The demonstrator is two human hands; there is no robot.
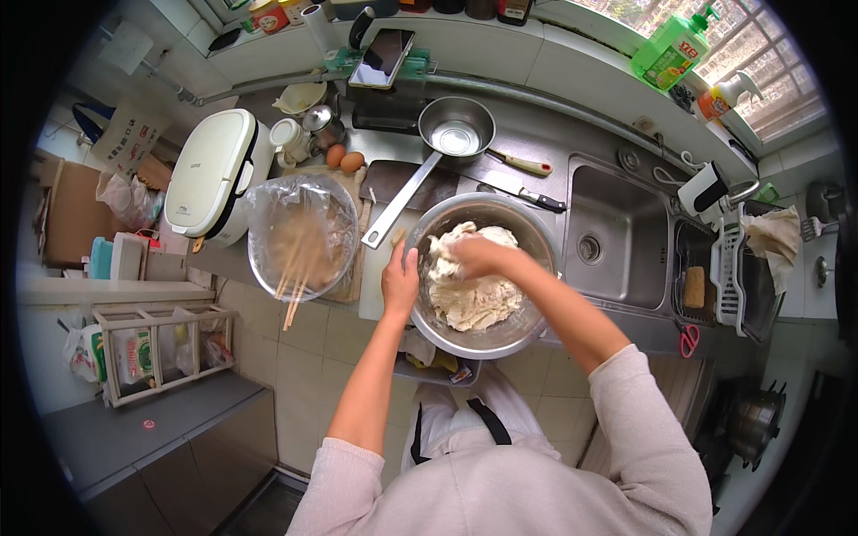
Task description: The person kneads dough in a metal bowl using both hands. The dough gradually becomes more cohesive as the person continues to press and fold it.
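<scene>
A wide stainless steel bowl holds a rough mass of pale dough. My left hand grips the bowl's left rim, thumb up along the side. Inside the bowl, my right hand is sunk in the dough, its fingers partly hidden, with dough bunched around them. Beyond the bowl stands a steel saucepan whose long handle points towards my left hand. A knife with a black handle lies behind the bowl. To the left, a bowl covered with clear plastic has wooden chopsticks on it.
A stainless sink is at the right, beside a white dish rack and red scissors. Two eggs and a white appliance stand at the left. A phone rests at the back wall.
</scene>
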